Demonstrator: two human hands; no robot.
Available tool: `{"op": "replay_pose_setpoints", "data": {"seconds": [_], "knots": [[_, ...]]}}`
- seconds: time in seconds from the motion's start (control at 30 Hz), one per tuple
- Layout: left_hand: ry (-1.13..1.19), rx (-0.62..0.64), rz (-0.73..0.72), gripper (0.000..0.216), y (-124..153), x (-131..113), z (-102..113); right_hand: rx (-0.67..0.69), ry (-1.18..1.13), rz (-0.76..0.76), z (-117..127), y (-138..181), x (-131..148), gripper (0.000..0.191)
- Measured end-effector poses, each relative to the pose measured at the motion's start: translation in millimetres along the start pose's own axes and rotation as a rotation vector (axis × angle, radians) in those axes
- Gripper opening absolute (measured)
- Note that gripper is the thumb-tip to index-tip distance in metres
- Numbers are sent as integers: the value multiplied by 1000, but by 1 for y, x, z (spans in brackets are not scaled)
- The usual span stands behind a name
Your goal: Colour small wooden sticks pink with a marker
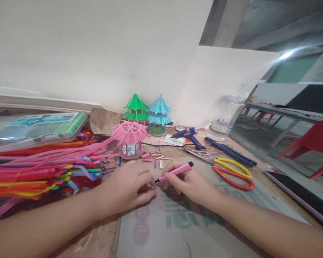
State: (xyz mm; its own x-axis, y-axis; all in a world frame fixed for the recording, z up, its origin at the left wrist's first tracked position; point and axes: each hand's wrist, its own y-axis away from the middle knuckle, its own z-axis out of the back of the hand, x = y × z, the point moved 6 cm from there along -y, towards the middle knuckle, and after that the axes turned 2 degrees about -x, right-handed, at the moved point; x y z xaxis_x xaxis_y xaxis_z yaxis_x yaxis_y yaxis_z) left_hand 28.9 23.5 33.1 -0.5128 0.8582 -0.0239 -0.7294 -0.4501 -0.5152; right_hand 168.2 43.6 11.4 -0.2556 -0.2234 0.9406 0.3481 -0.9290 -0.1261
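My right hand point(187, 181) is closed round a pink marker point(175, 171) with a black end, its tip pointing left and down onto the cardboard sheet point(193, 229). My left hand point(130, 188) rests on the sheet just left of the tip, fingers curled and pinching a small pink straw piece point(154, 186) that the marker tip touches. Several short cut straw pieces point(156, 159) lie just beyond both hands. Behind them stands a pink straw pavilion point(130, 138).
A heap of coloured straws point(43, 166) and a clear plastic case point(34, 129) fill the left. Green point(136, 107) and blue point(159, 113) pavilions stand at the wall. A blue glue gun point(190, 137), scissors point(233, 173), a jar point(226, 118) and a dark tablet point(301, 195) lie right.
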Motion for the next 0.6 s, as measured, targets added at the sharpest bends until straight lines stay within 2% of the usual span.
{"op": "replay_pose_setpoints", "data": {"seconds": [0.07, 0.13, 0.37, 0.6], "knots": [[-101, -46, -175, 18, 3, -11, 3, 5, 6, -7, 0, 0, 0, 23], [-159, -58, -249, 25, 5, -15, 3, 9, 5, -11, 0, 0, 0, 22], [-133, 1, -252, 34, 4, -11, 0, -13, -30, -33, 2, -2, -4, 21], [-122, -5, -243, 32, 5, -12, 1, 18, -8, -18, 0, -2, -4, 21]]}}
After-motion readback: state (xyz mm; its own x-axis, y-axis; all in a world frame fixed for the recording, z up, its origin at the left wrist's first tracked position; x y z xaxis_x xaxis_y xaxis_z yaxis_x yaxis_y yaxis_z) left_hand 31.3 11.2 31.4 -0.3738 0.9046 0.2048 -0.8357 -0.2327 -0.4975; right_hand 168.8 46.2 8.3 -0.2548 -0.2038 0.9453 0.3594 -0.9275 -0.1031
